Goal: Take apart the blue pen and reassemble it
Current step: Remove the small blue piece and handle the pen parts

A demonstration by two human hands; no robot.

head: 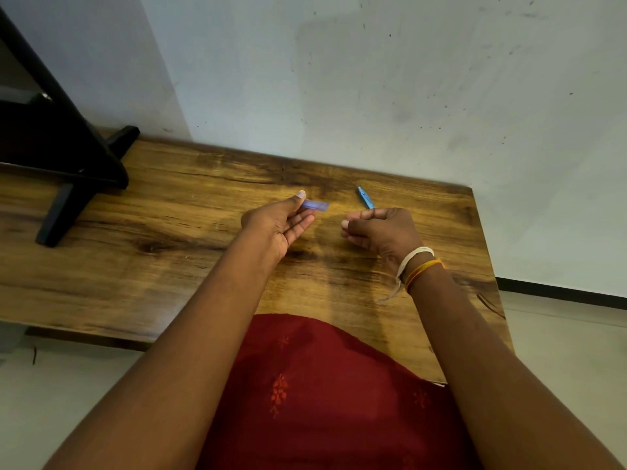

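Blue pen in two parts, held apart above a wooden worktop (190, 212). Short translucent blue-violet plastic cap (315, 205) pinched between thumb and fingertips of the left hand (278, 225), open end seemingly pointing right toward the other hand. Slim bright-blue plastic pen barrel (365, 197) gripped in the right hand (380, 232), fingers curled closed around its lower end, only the upper length showing above the knuckles and slanting up and to the left, away from the body. Whether the visible end is the writing tip or the back end: cannot tell.

Key relation: cap lying left of the barrel, near but not touching, a clear gap of worktop between them. Long axis of the cap roughly horizontal, left to right; long axis of the barrel slanted, so the two not in line. Judged need for rejoining: axes lined up before closing the gap. Neither part resting on the worktop, as far as can be seen.

Around the hands: white and orange thread bands (419, 266) on the right wrist; red patterned garment (322, 385) at the near edge; black stand (68, 164) at the far left of the worktop; pale marked wall (373, 79) behind.
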